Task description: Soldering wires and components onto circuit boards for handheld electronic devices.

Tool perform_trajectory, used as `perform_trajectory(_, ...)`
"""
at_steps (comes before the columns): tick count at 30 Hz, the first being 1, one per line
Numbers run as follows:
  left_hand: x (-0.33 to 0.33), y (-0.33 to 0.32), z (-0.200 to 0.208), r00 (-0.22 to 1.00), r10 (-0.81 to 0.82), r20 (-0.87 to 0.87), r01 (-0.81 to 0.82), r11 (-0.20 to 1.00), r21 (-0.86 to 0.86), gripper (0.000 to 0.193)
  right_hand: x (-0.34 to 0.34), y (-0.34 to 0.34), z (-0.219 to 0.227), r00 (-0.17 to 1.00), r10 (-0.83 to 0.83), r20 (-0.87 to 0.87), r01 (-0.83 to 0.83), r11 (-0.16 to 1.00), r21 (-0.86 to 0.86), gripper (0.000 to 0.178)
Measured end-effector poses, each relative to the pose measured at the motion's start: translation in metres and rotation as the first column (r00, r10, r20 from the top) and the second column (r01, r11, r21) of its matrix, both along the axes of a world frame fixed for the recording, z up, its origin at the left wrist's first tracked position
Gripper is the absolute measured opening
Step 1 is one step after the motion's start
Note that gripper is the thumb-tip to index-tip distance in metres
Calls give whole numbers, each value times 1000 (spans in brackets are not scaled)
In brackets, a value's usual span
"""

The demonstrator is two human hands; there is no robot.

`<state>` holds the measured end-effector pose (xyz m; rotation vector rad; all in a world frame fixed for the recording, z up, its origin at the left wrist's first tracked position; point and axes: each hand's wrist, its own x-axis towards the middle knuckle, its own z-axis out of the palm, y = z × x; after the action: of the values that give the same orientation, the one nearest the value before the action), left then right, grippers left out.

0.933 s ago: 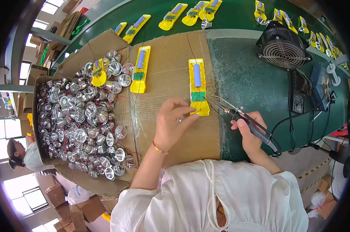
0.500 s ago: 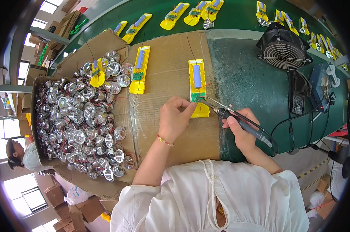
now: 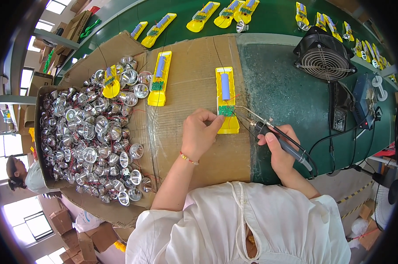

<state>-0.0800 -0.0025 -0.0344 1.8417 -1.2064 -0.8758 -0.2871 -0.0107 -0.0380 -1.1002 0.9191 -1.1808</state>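
In front of me a yellow flashlight housing (image 3: pixel 228 127) lies on cardboard, with a purple cylindrical battery (image 3: pixel 225 87) and a small green circuit board (image 3: pixel 226 111) in it. My left hand (image 3: pixel 200 134) is closed in a pinch at the housing's left edge, beside the board. What its fingertips hold is hidden. My right hand (image 3: pixel 278 146) grips a soldering iron (image 3: pixel 287 148) with a thin curved metal tube along it. The iron's tip and the tube's end reach the board's right side. A red wire sticks out just above the board.
A cardboard box (image 3: pixel 41 132) full of shiny reflectors (image 3: pixel 90 155) stands at left, a second housing (image 3: pixel 159 79) near it. A black fan (image 3: pixel 324 55), solder spool (image 3: pixel 379 88) and blue soldering station (image 3: pixel 363 99) stand at right. More yellow housings (image 3: pixel 203 16) line the green far surface.
My right hand and the iron have shifted slightly right, the tip drawing back a little across the board. The far housings sit slightly farther right. My left hand keeps its pinch.
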Motion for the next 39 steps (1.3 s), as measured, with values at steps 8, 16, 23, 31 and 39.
perform_trajectory(8, -1, 0, 3, 999, 37, -38, -33, 996, 84, 19, -14, 1, -4, 997, -44, -70, 44, 999, 9, 13)
perform_trajectory(16, 8, -7, 5, 967, -199, 157, 174, 971, 164, 19, -35, -10, -15, 980, -113, -163, 106, 993, -50, 13)
perform_trajectory(23, -26, -178, 32, 739, -367, 565, 391, 917, 83, 18, -38, -13, -23, 974, -108, -200, 112, 994, 9, 11)
perform_trajectory(31, 5, -293, 25, 609, -103, 787, 164, 986, 3, 30, -45, -12, -23, 969, 1, -246, -7, 1000, -21, 15)
perform_trajectory(39, -5, -186, 23, 611, -107, 784, 206, 978, -28, 20, -43, -13, -28, 981, -47, -189, 50, 999, 12, 16)
